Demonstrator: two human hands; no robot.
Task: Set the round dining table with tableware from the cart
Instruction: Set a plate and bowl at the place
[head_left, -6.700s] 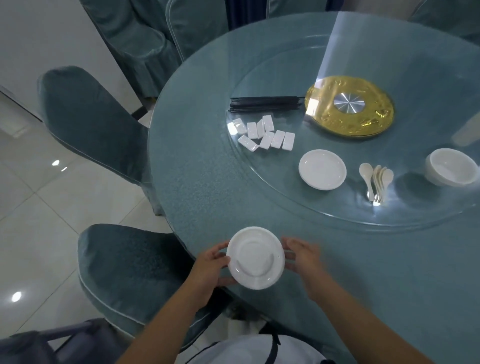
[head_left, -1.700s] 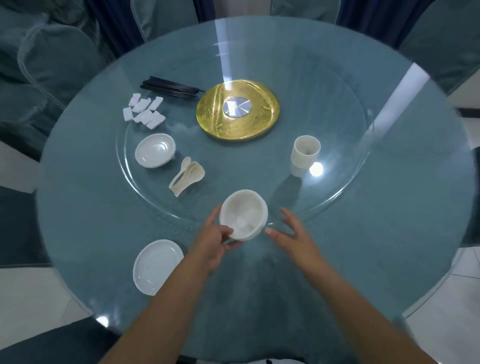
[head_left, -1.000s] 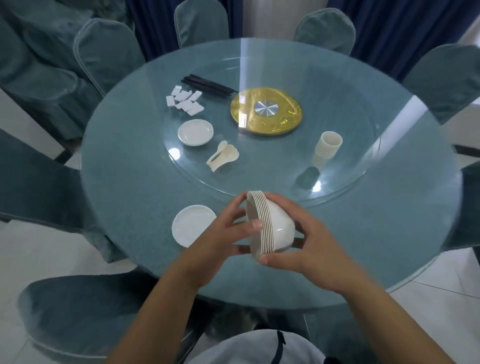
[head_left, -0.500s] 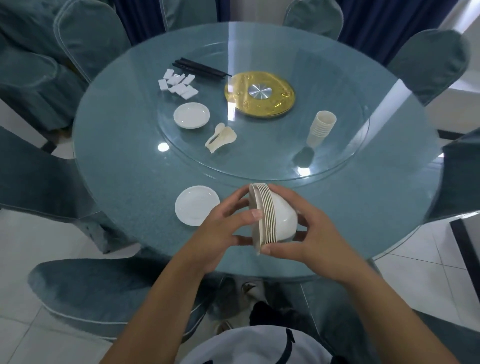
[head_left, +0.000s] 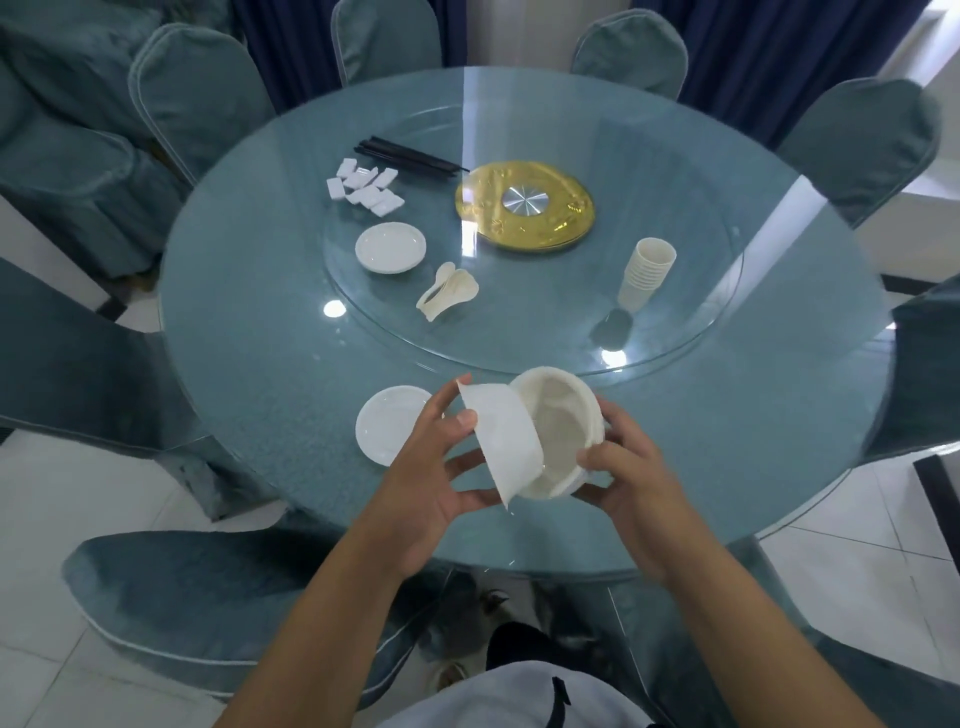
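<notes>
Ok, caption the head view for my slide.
Left hand pulls one bowl off the stack held by right hand.

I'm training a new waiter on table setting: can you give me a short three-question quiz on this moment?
1. True or false: the left hand holds one bowl tilted away from the stack of bowls in the right hand.
2. Which lies nearest the plate at the table's near edge? A) cups B) the hands C) chopsticks
3. Fill in: the spoons lie on the glass ____, beside the stack of plates.

Key: 1 true; 2 B; 3 turntable.
</notes>
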